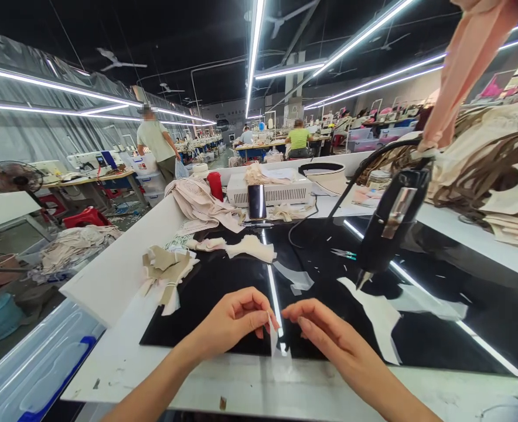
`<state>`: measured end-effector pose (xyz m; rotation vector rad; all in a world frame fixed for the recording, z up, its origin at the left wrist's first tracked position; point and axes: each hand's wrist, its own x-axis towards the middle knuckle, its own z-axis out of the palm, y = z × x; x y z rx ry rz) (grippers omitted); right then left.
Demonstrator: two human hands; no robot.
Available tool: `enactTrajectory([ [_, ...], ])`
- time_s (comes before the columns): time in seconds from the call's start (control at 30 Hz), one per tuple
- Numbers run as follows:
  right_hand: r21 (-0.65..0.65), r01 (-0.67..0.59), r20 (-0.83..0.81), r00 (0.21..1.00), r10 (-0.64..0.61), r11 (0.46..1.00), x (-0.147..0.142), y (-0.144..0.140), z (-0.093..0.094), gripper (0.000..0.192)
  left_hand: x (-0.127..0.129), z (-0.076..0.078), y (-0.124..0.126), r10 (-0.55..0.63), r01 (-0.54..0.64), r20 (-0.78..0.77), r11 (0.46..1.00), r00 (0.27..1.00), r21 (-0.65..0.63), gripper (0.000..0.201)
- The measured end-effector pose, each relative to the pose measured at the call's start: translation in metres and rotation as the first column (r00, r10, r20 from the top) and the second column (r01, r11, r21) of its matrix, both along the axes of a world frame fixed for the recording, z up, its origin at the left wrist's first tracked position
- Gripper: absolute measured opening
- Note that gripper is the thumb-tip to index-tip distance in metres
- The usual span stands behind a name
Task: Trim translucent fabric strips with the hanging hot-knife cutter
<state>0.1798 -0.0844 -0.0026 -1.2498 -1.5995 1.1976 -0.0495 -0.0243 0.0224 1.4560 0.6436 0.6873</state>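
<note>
A small thin see-through strip [273, 334] is pinched between both hands, low over the near edge of the shiny black glass sheet [215, 293] on the white worktop [259, 387]. The left hand [230, 322] grips its left edge with finger and thumb. The right hand [324, 337] pinches the other edge. Nothing is stuck or cut on the strip yet, as far as I can tell. Just past the right hand hangs a black pointed hot tool on a cable [388, 220], untouched. Small silver snips [343, 254] lie beside it. Past the left hand sits a pile of beige cloth pieces [166, 269], and it looks like they are waiting to be worked on.
</note>
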Motion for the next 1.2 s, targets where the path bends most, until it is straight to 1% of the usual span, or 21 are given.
enactTrajectory([
  [0.1, 0.059, -0.075, 0.003, 0.997, 0.075, 0.995, -0.006, 0.002, -0.005, 0.036, 0.001, -0.005, 0.003, -0.034, 0.036, 0.057, 0.999, 0.998, -0.034, 0.038],
  [0.17, 0.081, -0.105, 0.054, 0.993, 0.101, 0.991, -0.010, 0.004, -0.010, 0.028, 0.002, -0.010, 0.008, -0.023, 0.025, 0.051, 0.999, 0.998, -0.043, 0.041],
  [0.2, 0.094, -0.102, 0.093, 0.991, 0.093, 0.990, -0.011, 0.005, -0.012, 0.023, 0.003, -0.013, 0.011, -0.013, 0.014, 0.031, 0.999, 0.999, -0.029, 0.043],
  [0.23, 0.107, -0.089, 0.136, 0.988, 0.074, 0.990, -0.012, 0.007, -0.015, 0.021, 0.003, -0.015, 0.015, 0.004, -0.004, -0.014, 1.000, 1.000, 0.019, 0.044],
  [0.3, 0.144, -0.052, 0.224, 0.974, 0.019, 0.988, -0.013, 0.012, -0.020, 0.020, 0.003, -0.018, 0.023, 0.061, -0.035, -0.139, 0.983, 0.988, 0.183, 0.045],
  [0.37, 0.199, -0.036, 0.309, 0.951, -0.028, 0.979, -0.013, 0.016, -0.023, 0.020, 0.001, -0.021, 0.029, 0.141, -0.051, -0.240, 0.936, 0.960, 0.348, 0.045],
  [0.4, 0.230, -0.038, 0.352, 0.935, -0.047, 0.972, -0.013, 0.018, -0.024, 0.020, 0.000, -0.022, 0.032, 0.176, -0.055, -0.266, 0.911, 0.948, 0.408, 0.043],
  [0.47, 0.289, -0.063, 0.437, 0.897, -0.073, 0.955, -0.011, 0.021, -0.026, 0.021, -0.004, -0.026, 0.035, 0.212, -0.056, -0.280, 0.877, 0.936, 0.476, 0.035],
  [0.53, 0.344, -0.071, 0.499, 0.859, -0.118, 0.936, -0.007, 0.023, -0.027, 0.021, -0.007, -0.030, 0.037, 0.222, -0.035, -0.293, 0.848, 0.930, 0.530, 0.027],
  [0.6, 0.416, -0.040, 0.532, 0.821, -0.208, 0.908, -0.001, 0.025, -0.028, 0.019, -0.009, -0.034, 0.038, 0.221, 0.006, -0.308, 0.804, 0.925, 0.594, 0.023],
  [0.63, 0.465, -0.011, 0.548, 0.789, -0.278, 0.885, 0.003, 0.027, -0.028, 0.017, -0.010, -0.036, 0.038, 0.223, 0.027, -0.316, 0.777, 0.922, 0.629, 0.023],
  [0.7, 0.563, 0.043, 0.577, 0.695, -0.429, 0.826, 0.010, 0.032, -0.029, 0.011, -0.011, -0.039, 0.040, 0.241, 0.059, -0.331, 0.723, 0.912, 0.688, 0.025],
  [0.73, 0.600, 0.061, 0.587, 0.644, -0.491, 0.798, 0.013, 0.035, -0.029, 0.010, -0.011, -0.041, 0.040, 0.251, 0.066, -0.336, 0.705, 0.908, 0.706, 0.026],
  [0.8, 0.645, 0.081, 0.601, 0.561, -0.569, 0.760, 0.015, 0.042, -0.031, 0.016, -0.011, -0.043, 0.041, 0.265, 0.061, -0.335, 0.695, 0.904, 0.716, 0.025],
  [0.9, 0.670, 0.092, 0.619, 0.479, -0.623, 0.737, 0.011, 0.055, -0.035, 0.026, -0.011, -0.044, 0.040, 0.289, 0.036, -0.326, 0.697, 0.900, 0.716, 0.024],
  [1.0, 0.680, 0.082, 0.649, 0.395, -0.651, 0.728, 0.005, 0.066, -0.039, 0.022, -0.012, -0.044, 0.039, 0.307, 0.016, -0.321, 0.700, 0.896, 0.714, 0.024],
  [1.1, 0.684, 0.057, 0.665, 0.362, -0.653, 0.728, 0.005, 0.070, -0.038, 0.029, -0.012, -0.043, 0.039, 0.320, 0.001, -0.312, 0.696, 0.895, 0.718, 0.024],
  [1.2, 0.697, 0.041, 0.650, 0.385, -0.655, 0.715, 0.009, 0.063, -0.029, 0.030, -0.013, -0.043, 0.039, 0.339, -0.019, -0.293, 0.681, 0.894, 0.732, 0.023],
])
